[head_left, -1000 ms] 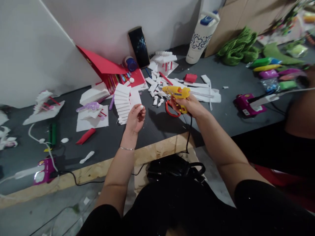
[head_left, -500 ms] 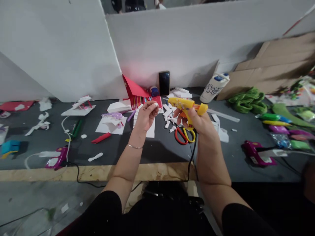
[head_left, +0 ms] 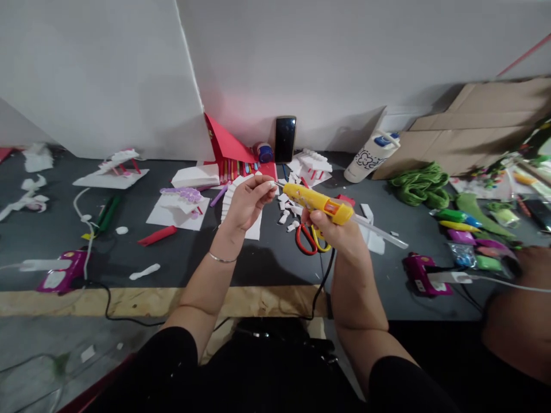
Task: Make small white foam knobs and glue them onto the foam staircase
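My left hand (head_left: 250, 199) is closed in a pinch on a small white piece (head_left: 272, 184). My right hand (head_left: 333, 229) is wrapped round a yellow glue gun (head_left: 312, 199), whose tip points left at the white piece. A clear glue stick (head_left: 379, 230) sticks out of the gun's back end. Beneath the hands lie small white pieces (head_left: 284, 216), a white strip-covered sheet (head_left: 255, 226) and scissors with red and yellow handles (head_left: 305, 241). Whether the tip touches the piece is too small to tell.
A phone (head_left: 284, 139) leans on the wall beside a blue-lidded jar (head_left: 263, 152). White bottle (head_left: 371, 158), green cord (head_left: 419, 184) and purple power socket (head_left: 424, 275) are on the right. Left stand small white models (head_left: 183, 206). Another person's arm (head_left: 520, 321) is at far right.
The glue gun has turned and moved left, so its tip is now at the piece in my left hand. The camera view has shifted a little to the right.
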Available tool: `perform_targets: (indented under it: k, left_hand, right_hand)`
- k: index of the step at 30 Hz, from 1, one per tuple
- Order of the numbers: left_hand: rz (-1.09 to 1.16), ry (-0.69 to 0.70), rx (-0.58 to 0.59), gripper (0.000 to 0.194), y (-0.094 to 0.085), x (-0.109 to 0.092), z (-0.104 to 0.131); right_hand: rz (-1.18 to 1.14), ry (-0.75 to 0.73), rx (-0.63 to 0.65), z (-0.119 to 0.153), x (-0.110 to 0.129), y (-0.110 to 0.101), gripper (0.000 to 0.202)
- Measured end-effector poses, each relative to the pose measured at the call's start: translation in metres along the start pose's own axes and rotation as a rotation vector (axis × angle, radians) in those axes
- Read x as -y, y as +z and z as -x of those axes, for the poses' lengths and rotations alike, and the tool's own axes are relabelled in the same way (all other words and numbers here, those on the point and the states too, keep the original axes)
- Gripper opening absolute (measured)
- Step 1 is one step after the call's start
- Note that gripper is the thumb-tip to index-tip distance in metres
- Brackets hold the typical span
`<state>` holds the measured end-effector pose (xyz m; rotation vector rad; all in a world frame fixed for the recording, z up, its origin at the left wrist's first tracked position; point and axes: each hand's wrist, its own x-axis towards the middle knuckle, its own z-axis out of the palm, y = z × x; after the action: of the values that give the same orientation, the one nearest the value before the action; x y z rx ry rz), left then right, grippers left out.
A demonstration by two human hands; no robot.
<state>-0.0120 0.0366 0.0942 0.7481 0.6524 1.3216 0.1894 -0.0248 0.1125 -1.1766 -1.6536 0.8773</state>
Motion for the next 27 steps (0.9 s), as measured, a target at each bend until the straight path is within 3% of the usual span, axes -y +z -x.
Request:
perform_targets:
  k: [15, 27]
  left_hand:
    - [-0.065, 0.06, 0.017, 0.023, 0.0001, -0.0012, 0.0041]
    - [-0.023, 0.07, -0.012, 0.023, -0.0001, -0.0024, 0.0041]
  right_hand:
    - [0.044, -0.078, 0.013, -0.0037, 0.0089, 0.0036, 0.065]
    - [0.065, -0.067, 0.001, -0.0001, 0.0025, 0.0024, 0.059]
